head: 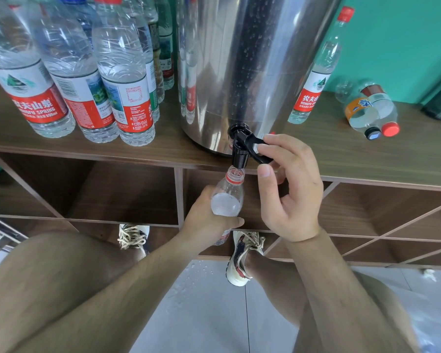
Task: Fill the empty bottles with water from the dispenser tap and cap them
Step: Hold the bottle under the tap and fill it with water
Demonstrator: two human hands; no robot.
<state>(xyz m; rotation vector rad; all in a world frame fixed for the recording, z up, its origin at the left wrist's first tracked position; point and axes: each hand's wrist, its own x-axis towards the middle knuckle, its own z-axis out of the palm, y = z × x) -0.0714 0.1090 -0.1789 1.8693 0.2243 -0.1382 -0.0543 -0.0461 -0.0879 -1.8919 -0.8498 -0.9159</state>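
A steel water dispenser [239,59] stands on the wooden shelf top [112,146], its black tap [241,151] jutting over the front edge. My left hand [209,217] grips a clear uncapped bottle [227,197] with a red neck ring, its mouth directly under the spout. Water fills the bottle to near its shoulder. My right hand [288,184] pinches the tap's black lever [259,149] between thumb and fingers.
Several capped Nongfu Spring bottles [74,80] crowd the shelf left of the dispenser. One capped bottle [318,72] stands right of it, beside two bottles lying down [372,110]. Open cubbies [112,192] sit below. The floor tiles [201,289] are wet.
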